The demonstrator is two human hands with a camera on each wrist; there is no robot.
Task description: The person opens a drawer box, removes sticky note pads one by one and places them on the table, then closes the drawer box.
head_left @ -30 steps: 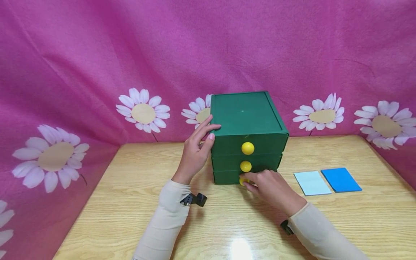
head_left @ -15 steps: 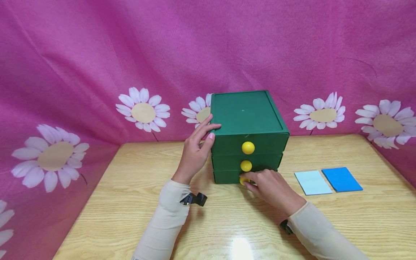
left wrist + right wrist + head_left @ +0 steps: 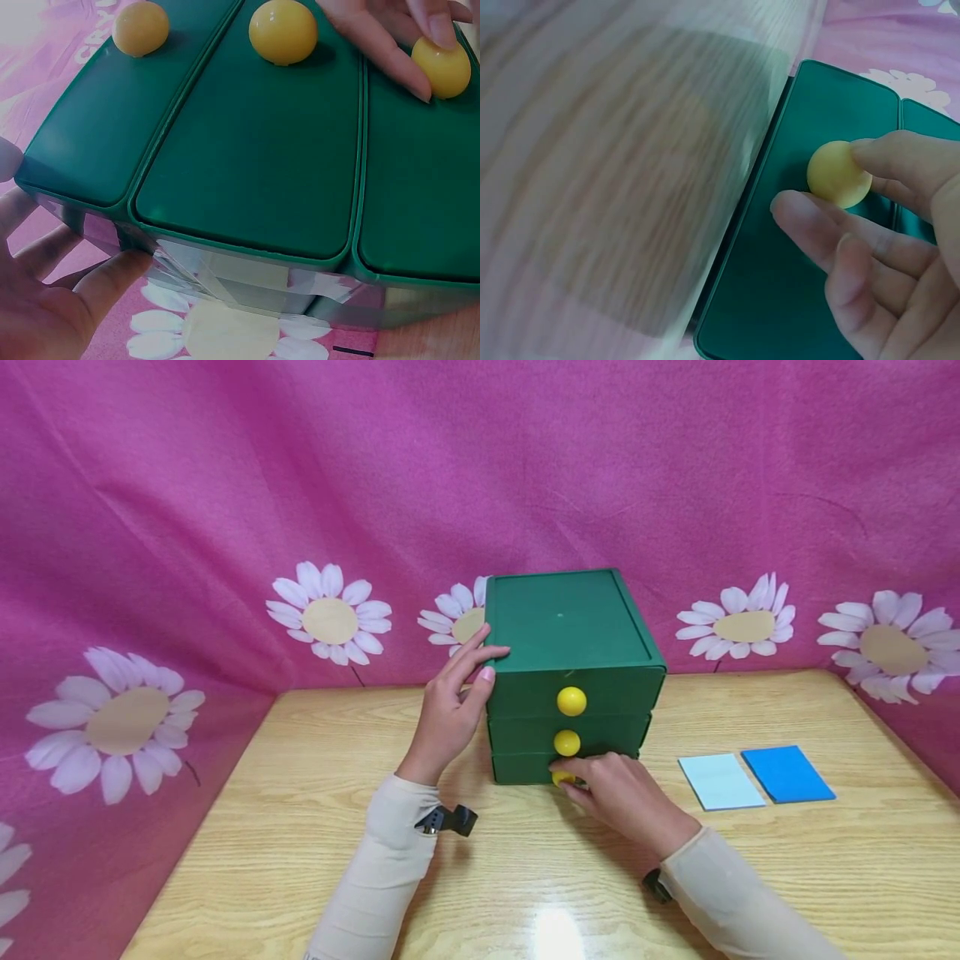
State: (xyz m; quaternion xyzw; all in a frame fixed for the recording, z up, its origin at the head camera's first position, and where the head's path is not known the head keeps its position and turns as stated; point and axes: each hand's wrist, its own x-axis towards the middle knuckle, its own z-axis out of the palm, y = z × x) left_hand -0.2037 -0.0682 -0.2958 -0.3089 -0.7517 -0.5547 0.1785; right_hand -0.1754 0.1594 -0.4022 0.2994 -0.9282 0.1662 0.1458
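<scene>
A green drawer box (image 3: pixel 562 618) with three stacked drawers stands on the table, its fronts flush and each bearing a round yellow knob. My left hand (image 3: pixel 450 710) rests against the box's upper left front corner, fingers mostly straight along the side and top edge. The side wall looks see-through in the left wrist view. With my right hand (image 3: pixel 626 793) I pinch the bottom yellow knob (image 3: pixel 836 176) between thumb and fingers. Above it sit the middle knob (image 3: pixel 567 742) and the top knob (image 3: pixel 572 701), both untouched.
To the right of the box, a pale blue square pad (image 3: pixel 722 782) and a bright blue square pad (image 3: pixel 789 774) lie side by side on the wooden table (image 3: pixel 300 827). A pink cloth (image 3: pixel 562 460) with daisies hangs behind and at the sides.
</scene>
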